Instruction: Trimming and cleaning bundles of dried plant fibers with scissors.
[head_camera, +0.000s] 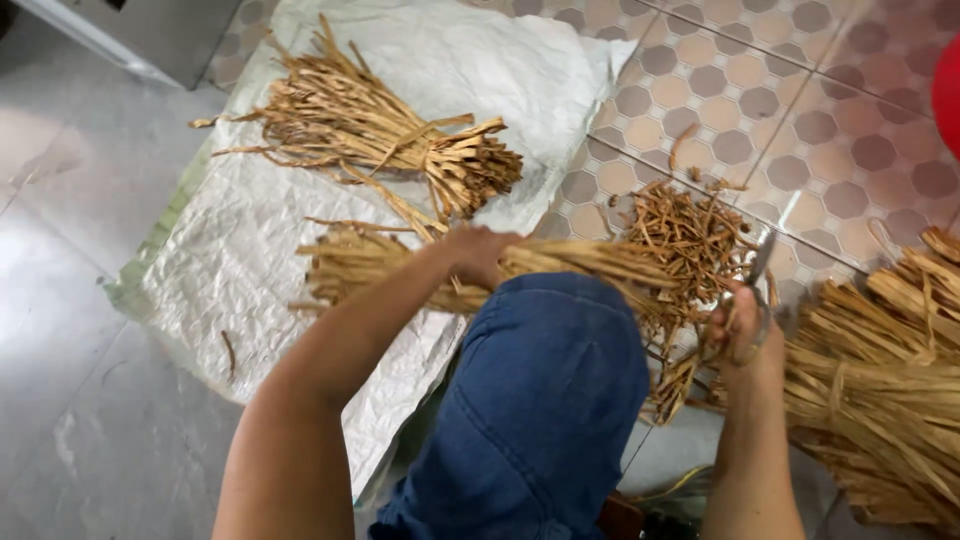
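While the left hand (478, 252) closes its grip round a bundle (560, 262) of dry tan strips, that bundle lies level above the blue-clad knee (540, 390), its left end over the white sack (240, 250). Right hand (742, 328) holds scissors (760, 262), fingers curled shut through the handles, blades pointing far and up beside the bundle's right end. Just beyond the blades sits a pile of short cuttings (690, 235) on the tiled floor (800, 120). Far left on the sack, a second bundle (380, 130) lies fanned out, well apart from both hands. At the right edge, near the right wrist, a big tied sheaf (880, 380) rests on the floor. Grey smooth flooring shows at near left.
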